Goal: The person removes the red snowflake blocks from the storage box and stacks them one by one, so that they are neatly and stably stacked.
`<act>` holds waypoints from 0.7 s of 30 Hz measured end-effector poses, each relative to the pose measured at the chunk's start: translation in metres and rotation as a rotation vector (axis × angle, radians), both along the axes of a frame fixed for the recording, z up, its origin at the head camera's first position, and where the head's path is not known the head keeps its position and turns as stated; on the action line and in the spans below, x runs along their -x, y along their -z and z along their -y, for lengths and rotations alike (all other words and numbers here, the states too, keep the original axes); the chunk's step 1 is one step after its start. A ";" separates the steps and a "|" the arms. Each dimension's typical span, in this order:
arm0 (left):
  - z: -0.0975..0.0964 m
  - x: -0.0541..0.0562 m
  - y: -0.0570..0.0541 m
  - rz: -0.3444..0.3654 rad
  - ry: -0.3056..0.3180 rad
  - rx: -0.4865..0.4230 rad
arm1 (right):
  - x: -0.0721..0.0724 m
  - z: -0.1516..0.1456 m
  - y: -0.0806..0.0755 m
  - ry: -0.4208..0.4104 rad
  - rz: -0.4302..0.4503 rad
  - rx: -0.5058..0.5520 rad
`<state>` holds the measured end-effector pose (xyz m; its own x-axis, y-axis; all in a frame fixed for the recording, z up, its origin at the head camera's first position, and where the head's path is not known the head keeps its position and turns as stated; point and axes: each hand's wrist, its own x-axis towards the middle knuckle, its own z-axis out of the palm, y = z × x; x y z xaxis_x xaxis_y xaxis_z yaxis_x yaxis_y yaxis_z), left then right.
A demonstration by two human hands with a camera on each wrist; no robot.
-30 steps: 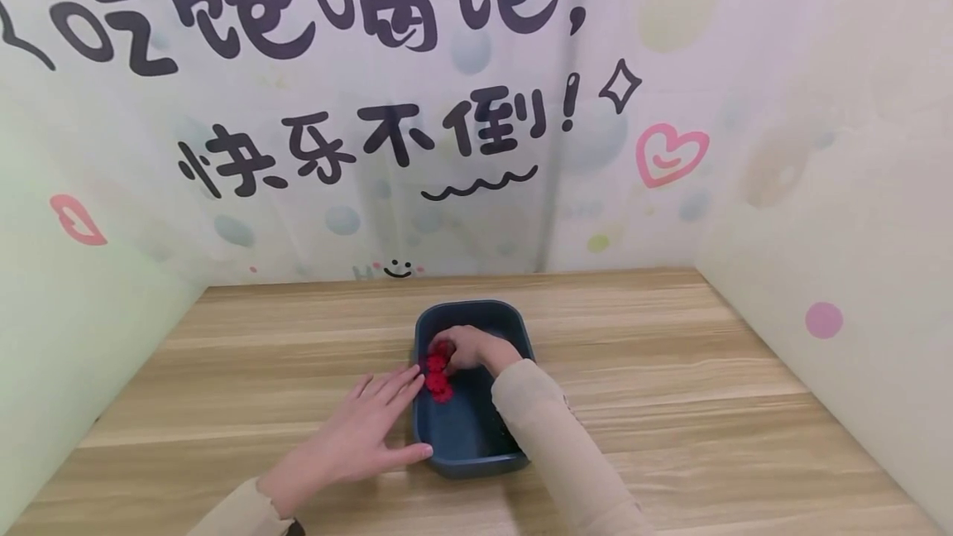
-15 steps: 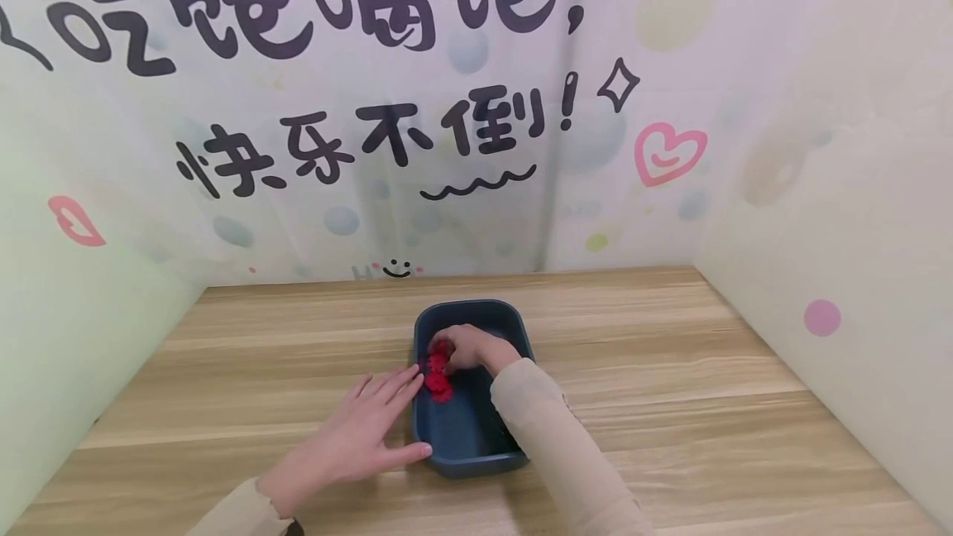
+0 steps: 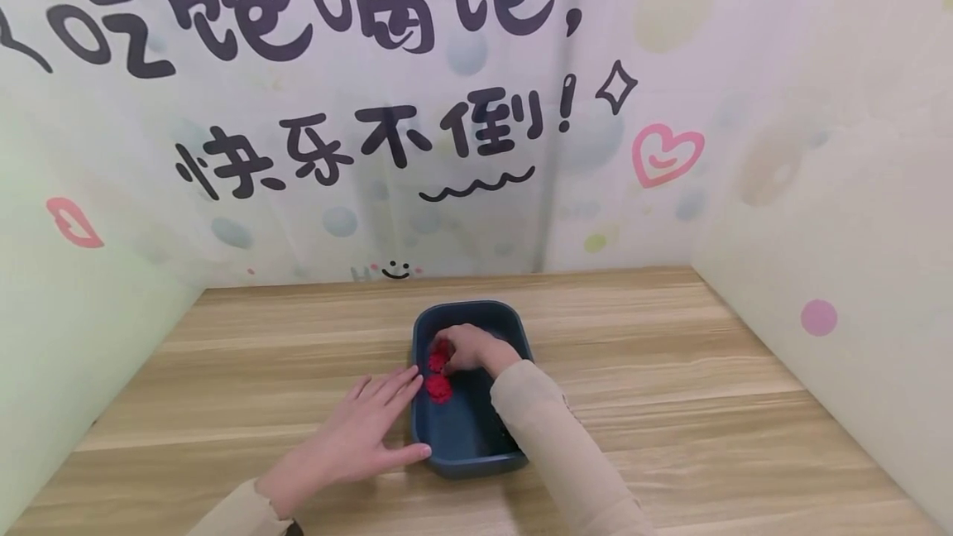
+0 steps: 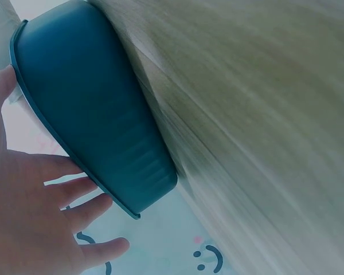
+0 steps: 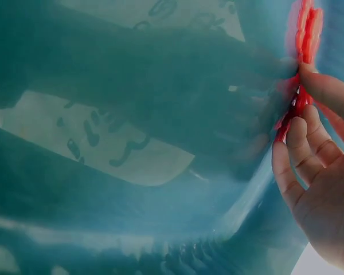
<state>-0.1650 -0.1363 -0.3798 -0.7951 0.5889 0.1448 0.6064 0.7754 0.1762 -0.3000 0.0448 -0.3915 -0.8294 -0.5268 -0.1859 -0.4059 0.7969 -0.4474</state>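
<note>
A dark blue rectangular tub (image 3: 480, 467) with rounded corners stands on the table. My left hand (image 3: 353, 434) lies along its left side with spread, straight fingers, fingertips and thumb right at the rim (image 4: 51, 130). Inside the tub, my right hand (image 3: 472, 347) pinches a red scalloped disc (image 5: 301, 102) near the left wall. Its palm and fingers cover part of that disc in the head view. Another red scalloped disc (image 3: 438, 388) lies on the tub's floor, nearer to me. In the right wrist view a red piece (image 5: 309, 28) shows just past the thumb.
The wood-grain table (image 3: 670, 404) extends on both sides of the tub. Behind it hangs a white printed backdrop (image 3: 476, 230) with dark lettering, and pale walls (image 3: 841, 213) close off the sides. My right sleeve (image 3: 554, 445) crosses the tub's right rim.
The red pieces, bunched in a row earlier, now show a gap between the disc at my right hand and the nearer disc. Both hands have stayed nearly in place.
</note>
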 end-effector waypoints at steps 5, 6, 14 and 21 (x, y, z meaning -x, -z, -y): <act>0.000 0.000 0.000 0.000 0.003 0.001 | -0.001 -0.004 -0.005 -0.015 -0.006 0.020; 0.000 0.000 0.000 -0.001 0.003 -0.001 | -0.001 -0.005 -0.007 -0.014 -0.008 0.015; 0.000 0.000 0.001 -0.003 -0.003 -0.005 | 0.004 -0.011 -0.024 -0.026 -0.031 -0.004; -0.001 0.001 0.001 -0.024 0.010 -0.008 | 0.004 -0.018 -0.049 -0.051 -0.063 0.003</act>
<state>-0.1658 -0.1351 -0.3810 -0.7855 0.5956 0.1682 0.6182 0.7679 0.1681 -0.3045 0.0626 -0.3421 -0.8117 -0.5689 -0.1320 -0.4732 0.7732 -0.4222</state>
